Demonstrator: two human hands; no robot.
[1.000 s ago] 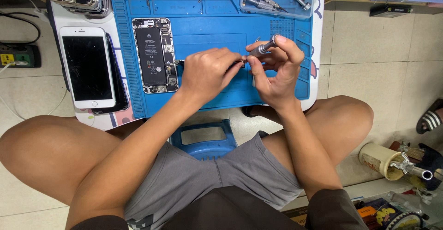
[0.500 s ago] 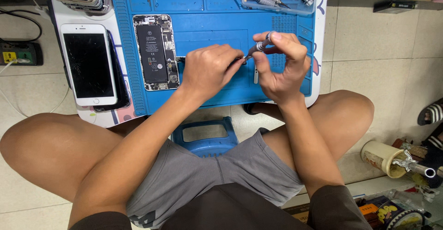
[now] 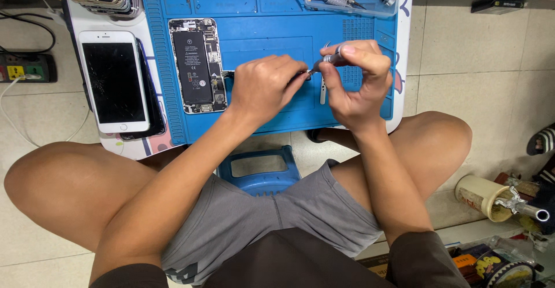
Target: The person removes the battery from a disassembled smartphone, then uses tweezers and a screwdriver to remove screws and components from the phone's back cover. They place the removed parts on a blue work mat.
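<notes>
Near the mat's (image 3: 272, 120) front edge, both hands probably meet.

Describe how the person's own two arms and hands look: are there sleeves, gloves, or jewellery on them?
Both arms are bare along the whole visible length, with no long sleeves. The left hand and the right hand wear no gloves, and no ring, watch or bracelet shows on fingers or wrists. Dark short sleeve edges appear at the bottom of the picture, near the upper arms. The fingernails look short and unpainted.
</notes>
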